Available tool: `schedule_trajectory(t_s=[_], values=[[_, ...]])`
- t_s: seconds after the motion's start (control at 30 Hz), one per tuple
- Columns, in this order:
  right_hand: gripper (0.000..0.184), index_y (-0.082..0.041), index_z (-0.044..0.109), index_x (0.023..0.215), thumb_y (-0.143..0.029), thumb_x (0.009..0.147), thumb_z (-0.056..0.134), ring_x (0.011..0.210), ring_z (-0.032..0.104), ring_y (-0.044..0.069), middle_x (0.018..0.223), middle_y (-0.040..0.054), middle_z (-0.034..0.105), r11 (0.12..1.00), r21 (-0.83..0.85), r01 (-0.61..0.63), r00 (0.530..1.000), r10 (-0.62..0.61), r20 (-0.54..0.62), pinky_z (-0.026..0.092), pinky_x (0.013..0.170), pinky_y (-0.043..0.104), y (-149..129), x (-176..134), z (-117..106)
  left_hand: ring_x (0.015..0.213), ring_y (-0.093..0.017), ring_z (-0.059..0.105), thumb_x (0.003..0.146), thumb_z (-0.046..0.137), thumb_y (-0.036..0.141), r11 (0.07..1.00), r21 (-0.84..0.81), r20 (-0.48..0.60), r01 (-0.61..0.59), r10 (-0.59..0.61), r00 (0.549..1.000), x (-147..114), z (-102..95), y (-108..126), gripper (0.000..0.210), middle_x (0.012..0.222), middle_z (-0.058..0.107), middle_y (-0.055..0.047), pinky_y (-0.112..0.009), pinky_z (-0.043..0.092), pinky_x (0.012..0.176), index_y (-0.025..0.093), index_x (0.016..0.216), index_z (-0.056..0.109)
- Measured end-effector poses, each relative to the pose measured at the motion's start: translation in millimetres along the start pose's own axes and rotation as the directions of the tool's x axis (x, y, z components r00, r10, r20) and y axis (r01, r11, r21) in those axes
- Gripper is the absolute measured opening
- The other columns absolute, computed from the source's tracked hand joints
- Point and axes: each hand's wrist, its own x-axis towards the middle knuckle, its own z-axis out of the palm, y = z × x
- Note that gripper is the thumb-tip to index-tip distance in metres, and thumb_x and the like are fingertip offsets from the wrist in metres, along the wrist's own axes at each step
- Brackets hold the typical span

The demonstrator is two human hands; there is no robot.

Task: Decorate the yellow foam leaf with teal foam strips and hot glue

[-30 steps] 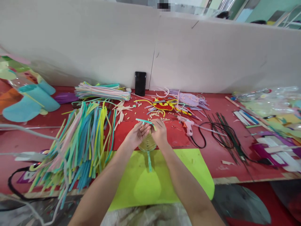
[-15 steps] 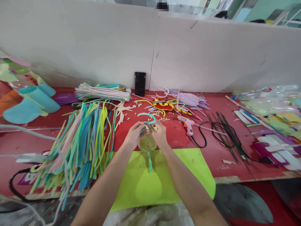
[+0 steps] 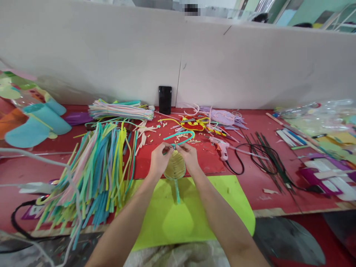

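Both my left hand [image 3: 161, 157] and my right hand [image 3: 188, 155] pinch a teal pipe cleaner [image 3: 191, 135] at the top of a small fan-shaped piece [image 3: 174, 167]. The fingertips almost meet there. Beyond them the pipe cleaner's free length curves up and bends back to the left. The fan-shaped piece has a yellowish, banded oval face, a pale green rim and a teal stem [image 3: 177, 191] pointing toward me. It lies over a red sheet [image 3: 211, 163] and a yellow-green sheet [image 3: 222, 207]. My fingers cover part of its upper edge.
A big bundle of coloured pipe cleaners [image 3: 97, 174] lies left, another bundle [image 3: 119, 110] behind it. A phone [image 3: 165, 100] leans on the white partition. Right are a pink glue gun [image 3: 221, 146] with a black cord, dark thin sticks [image 3: 267, 155] and a purple-and-white item [image 3: 322, 174].
The loose length of the teal pipe cleaner has swung to the right and its curl has opened wider. My hands stay at the top of the fan-shaped piece, fingertips closer together.
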Motion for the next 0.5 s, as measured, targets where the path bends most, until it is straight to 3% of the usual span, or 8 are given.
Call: schedule_trajectory(t_s=[0.17, 0.3, 0.5], values=[[0.024, -0.019, 0.068, 0.066, -0.043, 0.065, 0.072, 0.065, 0.058, 0.015, 0.067, -0.0001, 0.067, 0.995, 0.067, -0.07, 0.997, 0.067, 0.037, 0.045, 0.066, 0.028, -2.3, -0.7, -0.6, 0.07, -0.013, 0.06, 0.078, 0.059, 0.026, 0.999, 0.044, 0.042, 0.017, -0.019, 0.999, 2.1, -3.3, -0.9, 0.008, 0.073, 0.065, 0.001, -0.024, 0.045, 0.07, 0.018, 0.076, 0.061], [0.025, -0.019, 0.068, 0.066, -0.043, 0.064, 0.072, 0.066, 0.057, 0.016, 0.067, 0.0007, 0.067, 0.997, 0.014, -0.081, 0.996, 0.08, 0.046, 0.046, 0.067, 0.028, -1.1, 0.2, -1.2, 0.07, -0.013, 0.06, 0.077, 0.06, 0.027, 0.997, 0.029, 0.119, 0.074, -0.077, 0.99, 5.0, -8.7, -4.1, 0.009, 0.074, 0.065, 0.0, -0.023, 0.044, 0.068, 0.018, 0.075, 0.062], [0.026, -0.018, 0.067, 0.065, -0.044, 0.065, 0.07, 0.065, 0.056, 0.014, 0.064, 0.0002, 0.065, 0.995, -0.069, -0.067, 0.995, 0.072, 0.069, 0.045, 0.068, 0.028, -1.0, 2.1, -3.4, 0.068, -0.013, 0.057, 0.076, 0.058, 0.02, 0.995, 0.098, 0.184, -0.033, 0.015, 0.983, 7.6, -12.9, -5.2, 0.004, 0.071, 0.063, 0.001, -0.024, 0.043, 0.068, 0.019, 0.074, 0.062]])
